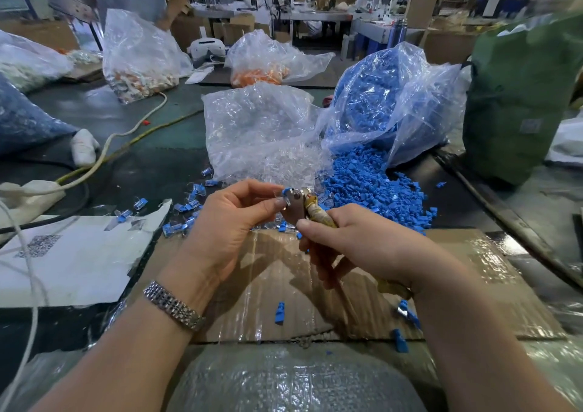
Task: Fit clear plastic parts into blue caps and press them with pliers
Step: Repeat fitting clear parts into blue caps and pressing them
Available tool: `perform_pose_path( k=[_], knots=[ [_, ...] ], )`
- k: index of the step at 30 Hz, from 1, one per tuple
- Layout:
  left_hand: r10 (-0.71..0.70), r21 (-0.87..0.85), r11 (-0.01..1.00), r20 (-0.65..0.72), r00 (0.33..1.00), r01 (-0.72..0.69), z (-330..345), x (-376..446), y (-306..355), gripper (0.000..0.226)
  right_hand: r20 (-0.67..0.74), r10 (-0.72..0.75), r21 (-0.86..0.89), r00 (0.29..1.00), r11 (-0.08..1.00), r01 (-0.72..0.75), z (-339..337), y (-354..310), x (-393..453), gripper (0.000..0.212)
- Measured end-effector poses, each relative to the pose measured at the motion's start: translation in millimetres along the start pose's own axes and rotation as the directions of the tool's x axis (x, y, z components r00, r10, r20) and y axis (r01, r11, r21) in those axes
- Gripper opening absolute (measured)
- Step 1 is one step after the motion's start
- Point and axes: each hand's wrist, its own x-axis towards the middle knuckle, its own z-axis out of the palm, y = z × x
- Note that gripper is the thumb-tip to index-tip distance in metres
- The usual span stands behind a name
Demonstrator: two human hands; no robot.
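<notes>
- Left hand [233, 219], steel watch [173, 306] on the wrist, raised over the cardboard sheet [362, 285]; thumb and forefinger pinch a blue cap [286, 191] with a clear plastic part in it.
- Right hand [356, 247] clenched round the handles of the pliers [298, 208]; handles wrapped in yellowish tape, metal head pointing up and away.
- Cap sits right at the plier head, touching it; whether the jaws have closed on it cannot be told.
- Behind the hands: open bag of clear parts [258, 130], some spilling from its mouth onto the table [151, 159].
- Just right of it: bag of blue caps [388, 96] lying open, a loose heap of caps [369, 187] spread out in front.
- Finished pieces [186, 206], blue with clear, scattered on the table left of the hands.
- A few stray blue caps on the cardboard near the right forearm.
- White torn paper [72, 260] with a printed code at left; cables across it.
- Green sack [517, 96] at far right.
</notes>
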Motion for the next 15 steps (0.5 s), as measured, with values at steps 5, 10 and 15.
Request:
perform_pose_path(
  k=[5, 10, 15],
  knots=[
    [0.018, 0.07, 0.997, -0.013, 1.0, -0.017, -2.1, -0.4, -1.5, 0.02, -0.022, 0.017, -0.047, 1.0, 0.999, -0.019, 3.7, 1.9, 4.0, 0.05],
    [0.11, 0.231, 0.968, -0.055, 0.992, -0.095, -9.0, 1.3, 1.6, 0.019, -0.044, 0.02, -0.023, 0.999, 1.0, -0.021, -7.2, 4.3, 3.3, 0.061],
    [0.338, 0.809, 0.583, -0.322, 0.884, 0.072, -31.9, 4.9, 0.2, 0.011, -0.345, 0.027, -0.187, 0.938, 0.978, -0.097, -25.3, 13.7, 5.9, 0.043]
  ],
)
